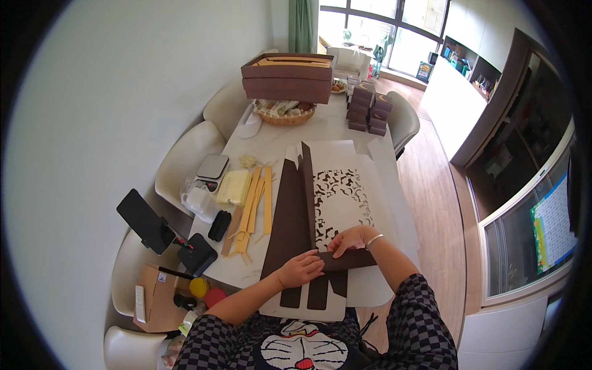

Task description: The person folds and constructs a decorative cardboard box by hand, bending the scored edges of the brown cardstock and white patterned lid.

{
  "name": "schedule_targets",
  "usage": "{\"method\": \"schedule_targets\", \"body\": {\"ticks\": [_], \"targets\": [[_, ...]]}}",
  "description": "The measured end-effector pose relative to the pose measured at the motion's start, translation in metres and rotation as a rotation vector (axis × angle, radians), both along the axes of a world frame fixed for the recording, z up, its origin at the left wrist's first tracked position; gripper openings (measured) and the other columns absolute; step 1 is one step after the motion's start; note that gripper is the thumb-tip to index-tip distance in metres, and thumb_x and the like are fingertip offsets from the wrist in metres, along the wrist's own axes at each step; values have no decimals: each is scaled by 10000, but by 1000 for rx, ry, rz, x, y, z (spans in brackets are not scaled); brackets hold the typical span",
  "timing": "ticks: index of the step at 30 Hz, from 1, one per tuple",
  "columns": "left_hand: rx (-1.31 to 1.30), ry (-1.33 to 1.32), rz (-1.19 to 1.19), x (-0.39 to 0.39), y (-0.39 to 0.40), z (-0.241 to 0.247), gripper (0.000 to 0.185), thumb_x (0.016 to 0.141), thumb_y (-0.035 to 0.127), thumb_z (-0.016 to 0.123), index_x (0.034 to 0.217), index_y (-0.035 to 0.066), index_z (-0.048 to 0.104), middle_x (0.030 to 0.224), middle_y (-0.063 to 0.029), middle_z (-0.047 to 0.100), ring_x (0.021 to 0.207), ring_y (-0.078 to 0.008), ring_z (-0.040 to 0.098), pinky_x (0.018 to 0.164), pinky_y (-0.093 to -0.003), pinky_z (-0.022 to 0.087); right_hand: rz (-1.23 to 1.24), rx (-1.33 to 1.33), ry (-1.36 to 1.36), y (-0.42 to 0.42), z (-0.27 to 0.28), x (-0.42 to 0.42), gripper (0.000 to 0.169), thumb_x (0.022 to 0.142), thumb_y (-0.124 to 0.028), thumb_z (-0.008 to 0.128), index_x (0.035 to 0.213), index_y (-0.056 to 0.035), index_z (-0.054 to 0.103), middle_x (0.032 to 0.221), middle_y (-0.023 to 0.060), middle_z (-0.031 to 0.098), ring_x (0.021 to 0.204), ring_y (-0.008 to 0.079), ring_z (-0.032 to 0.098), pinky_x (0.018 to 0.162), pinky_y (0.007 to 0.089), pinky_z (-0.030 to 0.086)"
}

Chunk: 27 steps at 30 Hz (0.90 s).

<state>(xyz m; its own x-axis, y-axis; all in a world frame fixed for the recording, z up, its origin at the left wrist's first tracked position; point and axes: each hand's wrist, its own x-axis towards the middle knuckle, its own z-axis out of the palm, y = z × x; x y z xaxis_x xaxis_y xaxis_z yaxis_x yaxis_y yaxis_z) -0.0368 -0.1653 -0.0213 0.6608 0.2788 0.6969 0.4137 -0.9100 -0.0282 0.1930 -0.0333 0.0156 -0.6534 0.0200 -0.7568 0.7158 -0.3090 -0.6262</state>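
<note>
A dark brown cardboard box blank (pixel 289 217) with a white inner face lies on the marble-look table, its long side flap raised. Its white panel (pixel 342 210) has a cut-out pattern round a plain oval. My left hand (pixel 303 268) rests on the near corner, fingers together over the end flap's left end. My right hand (pixel 350 240), with a bracelet at the wrist, pinches the folded-up brown end flap (pixel 349 260) between thumb and fingers, close to the left hand. Below the hands, the near end of the card (pixel 303 307) shows white with brown slots.
Left of the card lie yellow paper strips (pixel 252 208), a yellow packet (pixel 234 187), a digital scale (pixel 212 166), a black case (pixel 219 225) and a phone on a stand (pixel 147 222). Farther back are large brown boxes (pixel 286 85), a wicker basket (pixel 286 119) and stacked small boxes (pixel 360 106).
</note>
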Motion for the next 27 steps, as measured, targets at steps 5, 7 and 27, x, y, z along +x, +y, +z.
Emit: {"method": "schedule_targets", "body": {"ticks": [5,7,27], "targets": [[-48,-13,102,2,-10,-17,280,828,219,733,1039,40,684,1022,-84,652,1001,-229,640,987,-421,502,-56,22,-42,-2,-3,-5,263,867,-153,695,1115,-85,644,944,-48,669,863,46,592,779,198,461],[-24,24,119,11,-16,-7,281,842,194,678,1058,15,676,1022,-113,658,999,-249,644,971,-420,503,-61,27,-45,-1,-8,-5,284,865,-154,699,1134,-80,646,952,-49,667,873,47,585,795,196,453],[-3,130,192,29,-20,-8,283,853,136,629,1086,-23,657,943,-117,675,883,-224,667,849,-353,529,90,606,129,-25,-39,-15,320,891,-329,659,999,-29,681,895,58,682,853,131,590,792,292,460]]}}
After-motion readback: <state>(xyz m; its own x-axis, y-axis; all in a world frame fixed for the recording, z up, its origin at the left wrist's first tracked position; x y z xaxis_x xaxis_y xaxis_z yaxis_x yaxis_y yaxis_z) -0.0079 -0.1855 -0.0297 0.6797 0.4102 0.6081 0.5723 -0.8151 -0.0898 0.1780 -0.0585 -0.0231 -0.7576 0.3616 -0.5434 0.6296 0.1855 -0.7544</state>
